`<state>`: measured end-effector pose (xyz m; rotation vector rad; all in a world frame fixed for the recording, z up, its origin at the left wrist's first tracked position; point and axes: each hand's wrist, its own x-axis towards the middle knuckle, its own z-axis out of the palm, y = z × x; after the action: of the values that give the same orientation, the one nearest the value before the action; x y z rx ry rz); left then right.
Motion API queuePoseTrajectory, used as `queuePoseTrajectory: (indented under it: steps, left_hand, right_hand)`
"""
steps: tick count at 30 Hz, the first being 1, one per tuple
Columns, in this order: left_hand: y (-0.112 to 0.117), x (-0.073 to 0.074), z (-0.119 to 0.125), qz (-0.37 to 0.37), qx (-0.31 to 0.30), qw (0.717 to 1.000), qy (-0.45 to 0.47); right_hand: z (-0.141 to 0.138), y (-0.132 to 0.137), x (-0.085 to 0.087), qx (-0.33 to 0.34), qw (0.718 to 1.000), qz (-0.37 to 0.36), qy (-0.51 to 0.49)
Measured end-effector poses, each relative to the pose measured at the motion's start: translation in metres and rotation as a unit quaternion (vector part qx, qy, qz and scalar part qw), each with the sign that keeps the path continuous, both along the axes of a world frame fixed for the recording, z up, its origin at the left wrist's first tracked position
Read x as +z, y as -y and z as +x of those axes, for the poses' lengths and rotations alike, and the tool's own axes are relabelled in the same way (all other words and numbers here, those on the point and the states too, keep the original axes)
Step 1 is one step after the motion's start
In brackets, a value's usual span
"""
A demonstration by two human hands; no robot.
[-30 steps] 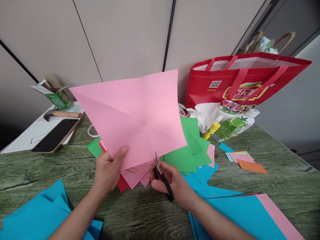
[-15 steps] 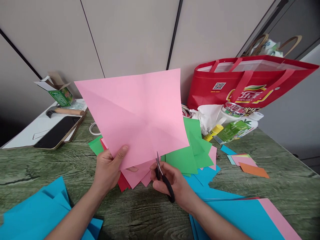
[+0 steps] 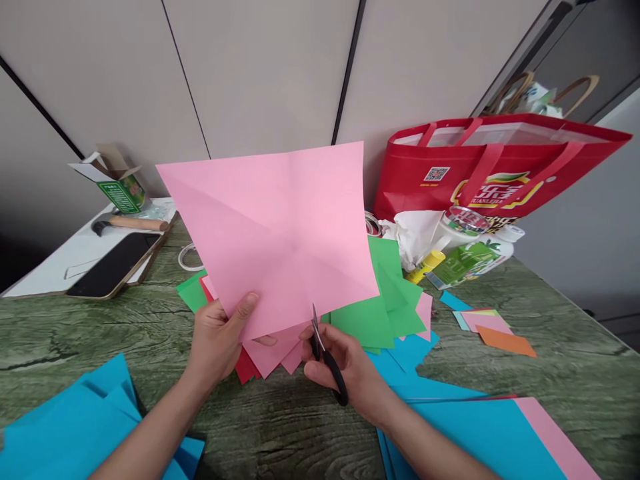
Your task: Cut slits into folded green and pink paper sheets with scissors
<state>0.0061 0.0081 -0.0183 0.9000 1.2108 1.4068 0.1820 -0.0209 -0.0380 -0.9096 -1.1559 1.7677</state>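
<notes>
Creased pink paper sheet (image 3: 285, 233), raised, black-handled scissors (image 3: 329, 361) at its lower edge

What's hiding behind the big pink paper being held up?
Green sheets, a white tape roll and pale panels peek out past the edges of the pink paper. Anything behind its middle is covered, so I can't tell.

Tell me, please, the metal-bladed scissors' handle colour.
The scissors' handles are black, clearest in the head view.
</notes>
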Motion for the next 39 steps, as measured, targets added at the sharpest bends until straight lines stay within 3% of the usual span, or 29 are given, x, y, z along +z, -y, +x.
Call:
queuePoseTrajectory:
  steps: [39]
  left_hand:
    - [0.000,0.002,-0.001,-0.022,-0.014,0.999,0.018]
  right_hand:
    - [-0.002,0.002,-0.012,-0.026,0.999,0.027,-0.003]
